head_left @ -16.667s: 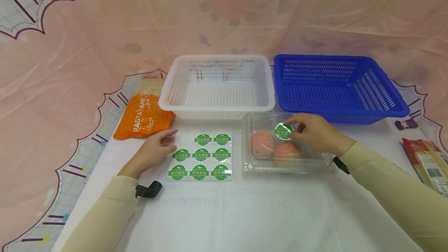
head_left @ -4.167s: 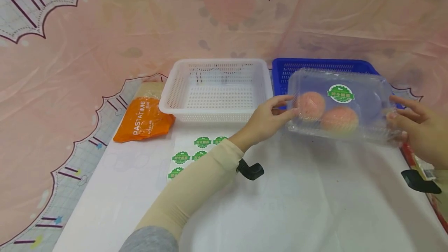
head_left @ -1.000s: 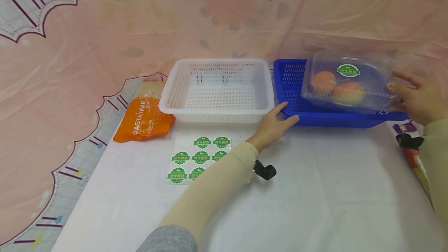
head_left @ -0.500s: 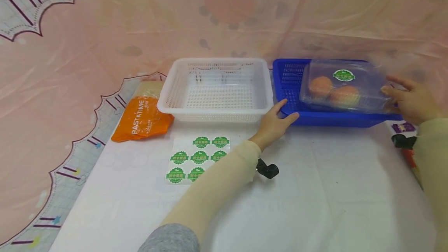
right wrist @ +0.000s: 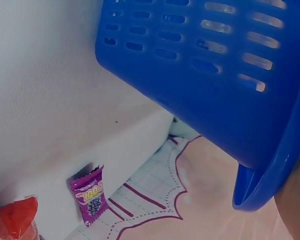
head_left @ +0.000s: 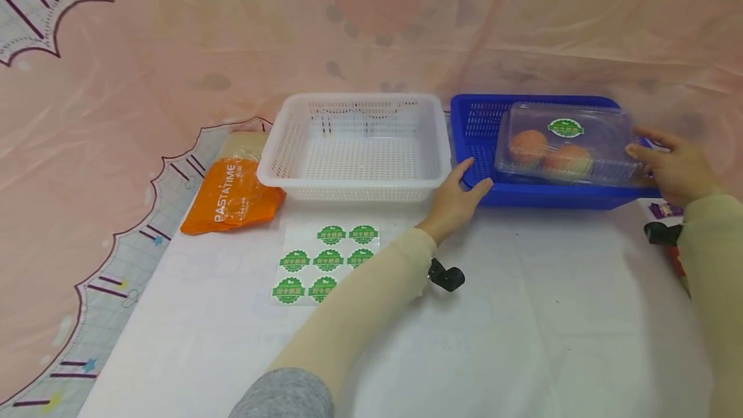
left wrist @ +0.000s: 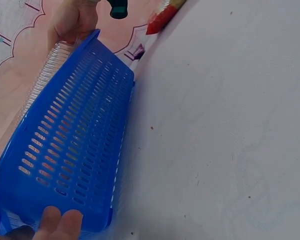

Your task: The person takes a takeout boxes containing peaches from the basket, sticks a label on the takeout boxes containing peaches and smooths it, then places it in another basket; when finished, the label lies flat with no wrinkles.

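A clear plastic clamshell box [head_left: 604, 140] with two round pinkish-orange fruits [head_left: 528, 147] inside sits within the blue basket [head_left: 557, 197], its right end up by the rim. On its lid is a round green and white sticker [head_left: 565, 128]. My right hand [head_left: 676, 163] holds the box at its right end; some fingertips are hidden behind it. With thumb and fingers, my left hand [head_left: 455, 202] grips the basket's front left corner. In the left wrist view, fingertips [left wrist: 60, 224] lie against the basket's outer wall [left wrist: 75, 130].
Left of the blue basket stands a white basket [head_left: 354, 189]. A sheet of green stickers [head_left: 310, 276] lies partly under the left forearm. Farther left is an orange pasta bag [head_left: 232, 202]. A purple candy packet [right wrist: 90, 195] and a red packet [right wrist: 15, 220] lie at right.
Earlier a sticker went onto the box's lid, then both hands lifted the box. Since then the left hand moved to the basket's corner, and the right hand lowered the box into the blue basket.
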Motion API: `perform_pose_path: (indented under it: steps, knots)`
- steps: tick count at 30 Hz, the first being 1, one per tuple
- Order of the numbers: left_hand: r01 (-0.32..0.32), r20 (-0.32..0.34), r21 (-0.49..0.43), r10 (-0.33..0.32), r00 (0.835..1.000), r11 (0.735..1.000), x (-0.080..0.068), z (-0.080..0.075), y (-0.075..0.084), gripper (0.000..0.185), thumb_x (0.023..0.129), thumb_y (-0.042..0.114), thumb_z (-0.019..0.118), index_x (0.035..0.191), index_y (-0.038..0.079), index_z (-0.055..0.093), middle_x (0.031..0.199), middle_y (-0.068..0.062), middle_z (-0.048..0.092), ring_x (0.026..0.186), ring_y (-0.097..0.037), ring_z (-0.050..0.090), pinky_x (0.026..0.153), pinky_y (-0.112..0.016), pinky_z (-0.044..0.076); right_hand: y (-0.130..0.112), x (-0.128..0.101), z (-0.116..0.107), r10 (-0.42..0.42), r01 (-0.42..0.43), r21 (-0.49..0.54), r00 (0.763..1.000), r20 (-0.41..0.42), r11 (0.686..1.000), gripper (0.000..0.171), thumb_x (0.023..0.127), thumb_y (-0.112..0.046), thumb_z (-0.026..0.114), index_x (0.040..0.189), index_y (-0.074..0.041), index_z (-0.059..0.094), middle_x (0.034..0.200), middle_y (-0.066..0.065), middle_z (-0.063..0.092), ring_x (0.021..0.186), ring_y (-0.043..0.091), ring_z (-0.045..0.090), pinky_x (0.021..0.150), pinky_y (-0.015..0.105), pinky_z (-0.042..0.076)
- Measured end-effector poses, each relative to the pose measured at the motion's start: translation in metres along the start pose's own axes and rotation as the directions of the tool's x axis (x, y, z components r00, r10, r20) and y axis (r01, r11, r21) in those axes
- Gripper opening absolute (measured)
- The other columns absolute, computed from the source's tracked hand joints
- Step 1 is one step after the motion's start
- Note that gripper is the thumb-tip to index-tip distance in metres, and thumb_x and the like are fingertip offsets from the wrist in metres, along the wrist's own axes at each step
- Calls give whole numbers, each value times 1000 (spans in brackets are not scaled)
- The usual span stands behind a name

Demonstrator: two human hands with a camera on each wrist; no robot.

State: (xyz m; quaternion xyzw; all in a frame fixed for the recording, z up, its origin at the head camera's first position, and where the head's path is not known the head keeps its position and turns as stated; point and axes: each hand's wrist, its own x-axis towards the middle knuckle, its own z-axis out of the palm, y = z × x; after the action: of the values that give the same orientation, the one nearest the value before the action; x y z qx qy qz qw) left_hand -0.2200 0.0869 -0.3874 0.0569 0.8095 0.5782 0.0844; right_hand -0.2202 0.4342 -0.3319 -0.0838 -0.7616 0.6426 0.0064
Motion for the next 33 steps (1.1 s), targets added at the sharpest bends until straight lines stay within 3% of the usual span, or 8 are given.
perform_pose_path:
  steps: [3, 6, 13, 21, 25, 28, 31, 33]
  knots:
    - [1, 1, 8, -1, 1000, 1000, 1, 0, 1, 63, 97, 43, 64, 154, 29, 40, 155, 4, 42, 144, -17, 34, 115, -38, 32, -1, 2, 2, -5, 2, -162, 1000, -19, 987, 61, 99, -24, 62, 154, -16, 37, 83, -18, 58, 63, 4, 55, 55, 21, 54]
    - [5, 4, 16, -6, 1000, 1000, 1, 0, 1, 64, 97, 44, 64, 155, 30, 39, 155, 4, 41, 144, -16, 34, 115, -37, 32, -1, 5, 5, -9, -2, -306, 999, -36, 952, 67, 100, -33, 59, 158, -14, 32, 85, -23, 56, 64, 3, 54, 56, 21, 54]
    - [6, 11, 20, -6, 1000, 1000, 2, 1, 0, 64, 97, 45, 64, 155, 31, 39, 156, 5, 40, 144, -16, 34, 115, -38, 31, 0, 13, 10, 19, -19, -311, 1000, -4, 950, 75, 99, -36, 60, 159, -8, 25, 83, -25, 59, 63, 3, 59, 57, 23, 56]
    - [3, 3, 24, -3, 1000, 1000, 1, 2, -1, 64, 97, 44, 64, 155, 32, 39, 155, 5, 42, 143, -16, 34, 115, -37, 31, -3, 15, 11, 80, -47, -419, 995, 61, 907, 81, 100, -45, 55, 161, -9, 16, 83, -31, 59, 69, 3, 62, 61, 23, 56]
    - [2, 5, 15, -2, 1000, 1000, 1, 2, -2, 63, 97, 43, 64, 154, 32, 39, 155, 5, 41, 143, -16, 34, 115, -38, 31, -3, 16, 12, 78, -38, -428, 994, 76, 903, 82, 100, -45, 55, 160, -5, 15, 82, -28, 59, 67, 3, 61, 60, 22, 55]
    - [3, 12, 11, -4, 1000, 1000, 1, 1, -2, 63, 98, 43, 64, 154, 32, 39, 156, 6, 40, 144, -16, 33, 115, -39, 31, -2, 18, 13, 33, 14, -538, 997, 76, 843, 79, 101, -48, 53, 158, -3, 21, 85, -14, 60, 67, 3, 58, 62, 24, 52]
    - [1, 18, 15, -1, 1000, 1000, 1, 1, -1, 63, 98, 43, 63, 155, 31, 39, 156, 8, 39, 144, -16, 33, 115, -39, 31, -3, 19, 12, 2, 47, -658, 997, 74, 752, 80, 101, -55, 48, 158, -4, 24, 91, 6, 62, 71, 2, 54, 79, 40, 51]
    - [-3, 19, 16, 3, 1000, 1000, 1, 0, -1, 63, 98, 43, 63, 155, 30, 39, 156, 8, 39, 144, -15, 33, 116, -38, 30, -4, 20, 12, 3, 46, -687, 998, 69, 725, 81, 100, -58, 45, 158, -6, 24, 93, 12, 63, 75, 5, 53, 87, 52, 45]
